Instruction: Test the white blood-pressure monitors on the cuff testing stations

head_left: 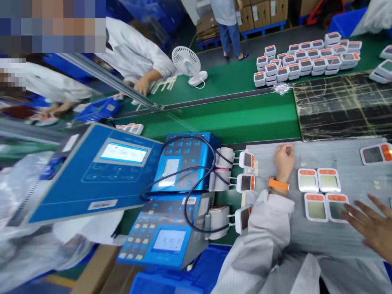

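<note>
My left hand rests on the grey mat, fingers curled, an orange watch band on the wrist; I cannot see anything in it. It lies just right of white devices plugged on hoses to cuff cylinders. My right hand hovers with fingers spread, holding nothing, its tips beside the lower right one of several white monitors with orange strips lying face up on the mat.
Blue test instruments with screens and black cables stand at left. Another monitor lies at far right. Across the green belt sit stacked monitors, a small white fan, a black taped sheet and people in white coats.
</note>
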Demonstrator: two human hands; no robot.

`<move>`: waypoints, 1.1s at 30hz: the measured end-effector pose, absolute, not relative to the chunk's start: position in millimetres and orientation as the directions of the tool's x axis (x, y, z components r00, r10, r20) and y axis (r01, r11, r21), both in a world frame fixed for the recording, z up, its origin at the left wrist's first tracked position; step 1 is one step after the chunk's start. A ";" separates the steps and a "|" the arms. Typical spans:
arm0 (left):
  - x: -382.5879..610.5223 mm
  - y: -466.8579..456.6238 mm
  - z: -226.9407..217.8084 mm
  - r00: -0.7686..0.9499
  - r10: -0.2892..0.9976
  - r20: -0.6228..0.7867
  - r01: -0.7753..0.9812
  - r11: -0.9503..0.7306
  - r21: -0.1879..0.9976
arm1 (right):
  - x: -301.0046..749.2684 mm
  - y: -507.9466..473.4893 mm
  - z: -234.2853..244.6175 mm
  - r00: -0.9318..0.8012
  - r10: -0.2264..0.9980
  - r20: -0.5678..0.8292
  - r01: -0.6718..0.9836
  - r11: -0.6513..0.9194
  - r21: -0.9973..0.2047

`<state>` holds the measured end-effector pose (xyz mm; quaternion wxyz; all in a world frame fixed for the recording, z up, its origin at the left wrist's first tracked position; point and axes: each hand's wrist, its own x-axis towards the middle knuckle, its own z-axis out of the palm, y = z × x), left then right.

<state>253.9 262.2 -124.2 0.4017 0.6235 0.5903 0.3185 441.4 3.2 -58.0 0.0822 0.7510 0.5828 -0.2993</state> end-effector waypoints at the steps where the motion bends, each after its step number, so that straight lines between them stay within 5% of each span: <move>1: 254.3 262.6 -125.6 0.103 0.992 -0.070 0.486 0.011 0.874 | 434.0 -6.2 -64.8 0.029 0.854 -0.519 0.928 -0.216 -0.303; 4: 256.4 264.4 -125.7 0.099 0.992 -0.075 0.522 0.012 0.853 | 415.1 -15.5 -85.3 -0.167 0.960 -0.227 0.933 0.079 -0.350; 9: 269.3 259.6 -112.6 0.155 0.979 -0.134 0.621 0.009 0.784 | 393.6 -5.3 -129.1 -0.100 0.974 0.205 0.965 0.145 -0.218; 18: 304.4 186.5 -83.4 0.556 0.831 0.015 0.549 -0.381 0.744 | 396.5 -34.3 -133.8 0.008 0.905 0.426 0.909 0.171 -0.381; 23: 316.8 150.2 -71.3 0.652 0.750 0.108 0.481 -0.520 0.706 | 459.7 -87.0 -118.7 0.374 0.591 0.715 0.927 -0.208 -0.313; 26: 334.7 118.8 -64.8 0.769 0.638 0.037 0.456 -0.588 0.668 | 500.4 -97.5 -109.0 0.548 0.445 0.708 0.832 -0.377 -0.407; 30: 345.7 91.0 -62.8 0.853 0.522 -0.030 0.440 -0.686 0.579 | 523.6 -87.4 -90.5 0.580 0.440 0.685 0.811 -0.387 -0.439; 33: 337.5 97.7 -63.7 0.721 0.693 0.001 0.611 -0.635 0.472 | 517.0 -73.8 -71.9 0.489 0.532 0.692 0.873 -0.305 -0.382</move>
